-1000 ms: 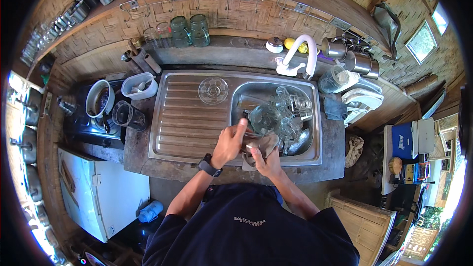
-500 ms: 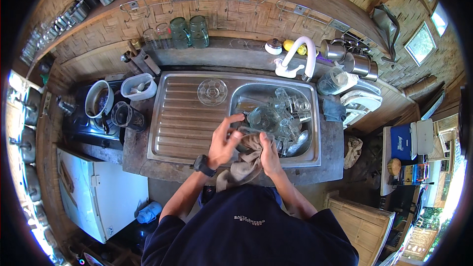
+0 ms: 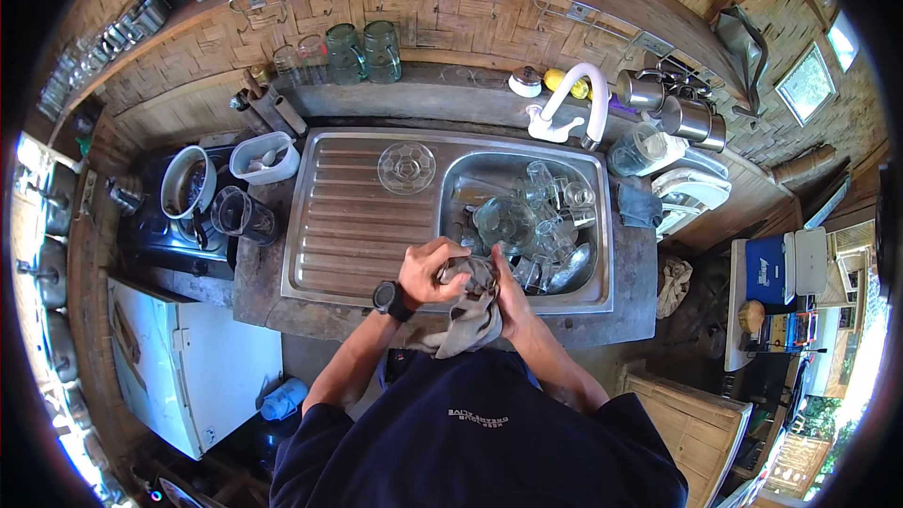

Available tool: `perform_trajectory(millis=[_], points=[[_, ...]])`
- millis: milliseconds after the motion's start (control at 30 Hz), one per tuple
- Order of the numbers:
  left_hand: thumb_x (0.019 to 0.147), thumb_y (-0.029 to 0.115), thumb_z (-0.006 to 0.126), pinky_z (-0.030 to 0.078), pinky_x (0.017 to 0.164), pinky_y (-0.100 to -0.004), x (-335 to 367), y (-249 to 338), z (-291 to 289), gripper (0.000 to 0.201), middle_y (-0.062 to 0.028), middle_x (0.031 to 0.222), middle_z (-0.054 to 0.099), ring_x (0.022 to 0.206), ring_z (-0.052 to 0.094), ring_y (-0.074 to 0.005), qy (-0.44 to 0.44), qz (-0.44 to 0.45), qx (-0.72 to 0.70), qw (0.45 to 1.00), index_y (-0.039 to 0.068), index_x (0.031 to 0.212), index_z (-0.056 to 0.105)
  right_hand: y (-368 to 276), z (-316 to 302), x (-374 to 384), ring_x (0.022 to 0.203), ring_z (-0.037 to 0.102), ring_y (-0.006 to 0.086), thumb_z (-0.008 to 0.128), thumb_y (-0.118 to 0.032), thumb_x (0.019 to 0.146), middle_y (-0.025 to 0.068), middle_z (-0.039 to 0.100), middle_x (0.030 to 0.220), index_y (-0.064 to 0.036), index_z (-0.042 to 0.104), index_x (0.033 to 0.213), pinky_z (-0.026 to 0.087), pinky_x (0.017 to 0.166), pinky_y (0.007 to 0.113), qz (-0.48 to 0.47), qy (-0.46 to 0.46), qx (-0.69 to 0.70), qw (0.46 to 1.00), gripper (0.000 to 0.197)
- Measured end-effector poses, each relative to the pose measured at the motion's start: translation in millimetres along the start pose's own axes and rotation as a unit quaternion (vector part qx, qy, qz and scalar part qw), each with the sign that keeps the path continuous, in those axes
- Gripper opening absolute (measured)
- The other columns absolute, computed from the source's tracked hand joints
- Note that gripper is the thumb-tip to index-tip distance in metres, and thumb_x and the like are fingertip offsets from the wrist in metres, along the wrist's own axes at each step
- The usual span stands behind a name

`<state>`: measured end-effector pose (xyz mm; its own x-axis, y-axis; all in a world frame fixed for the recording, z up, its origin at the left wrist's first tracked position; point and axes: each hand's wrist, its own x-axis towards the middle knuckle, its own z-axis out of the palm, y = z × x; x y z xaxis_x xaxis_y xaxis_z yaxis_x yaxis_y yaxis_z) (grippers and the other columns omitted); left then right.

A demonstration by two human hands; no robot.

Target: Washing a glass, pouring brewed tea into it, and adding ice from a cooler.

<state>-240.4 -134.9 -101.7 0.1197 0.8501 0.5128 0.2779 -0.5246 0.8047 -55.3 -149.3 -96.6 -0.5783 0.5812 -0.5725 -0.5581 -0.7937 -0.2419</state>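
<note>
My left hand [image 3: 431,273], with a dark watch on the wrist, curls its fingers into a grey-brown cloth [image 3: 473,320] at the front edge of the sink. From the other side my right hand [image 3: 513,299] grips the same cloth, its fingers mostly hidden. Whatever the cloth wraps is covered; I cannot make it out now. Just beyond my hands, the steel sink basin [image 3: 602,268] holds several clear glasses, a large glass jug-like vessel [image 3: 505,223] and a shiny metal piece [image 3: 570,268]. A patterned glass dish [image 3: 406,169] lies on the ribbed drainboard [image 3: 353,226].
A white tap [image 3: 588,103] arches over the basin. Green glass mugs [image 3: 382,52] stand on the back ledge. At left are a pot [image 3: 188,183] on the stove, a white tub [image 3: 263,158] and a dark clear pitcher [image 3: 243,216]. A glass jar [image 3: 635,150] stands right of the sink.
My left fingers, spread beside a clear glass rim before, have curled down into the cloth. The cloth now bunches higher between my hands, and the glass rim no longer shows.
</note>
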Motion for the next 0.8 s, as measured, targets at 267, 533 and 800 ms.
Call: perform_trajectory(millis=[267,533,800], points=[[0.088,0.015,0.071,0.05,0.066,-0.0266,6,0,-2,0.025,-0.0059,0.086,0.068,0.074,0.061,-0.0091,0.165,-0.19,-0.077,0.965,0.0,0.105,0.061,3,5,-23,0.087,0.068,0.0244,0.049,-0.055,0.097,0.0113,0.067,0.103,-0.0038,0.057,0.117,0.056,0.078,0.039,-0.414,0.215,-0.081,0.881,0.055],[0.095,0.015,0.055,0.05,0.068,-0.0406,13,48,21,0.017,-0.0221,0.083,0.065,0.078,0.064,-0.0388,0.162,-0.259,-0.027,0.952,-0.002,0.095,0.055,8,58,-19,0.079,0.059,0.039,0.061,-0.015,0.092,0.0176,0.061,0.085,-0.0036,0.062,0.089,0.046,0.073,0.048,-0.596,0.074,-0.683,0.415,0.012],[0.091,0.017,0.061,0.052,0.07,-0.0368,-1,41,7,0.021,-0.0169,0.099,0.065,0.077,0.066,-0.0285,0.05,-0.048,0.096,0.993,0.0,0.103,0.057,-33,29,-9,0.084,0.066,0.034,0.049,-0.028,0.101,0.0163,0.067,0.09,-0.004,0.066,0.1,0.051,0.071,0.043,-0.399,0.2,-0.622,0.644,0.03]])
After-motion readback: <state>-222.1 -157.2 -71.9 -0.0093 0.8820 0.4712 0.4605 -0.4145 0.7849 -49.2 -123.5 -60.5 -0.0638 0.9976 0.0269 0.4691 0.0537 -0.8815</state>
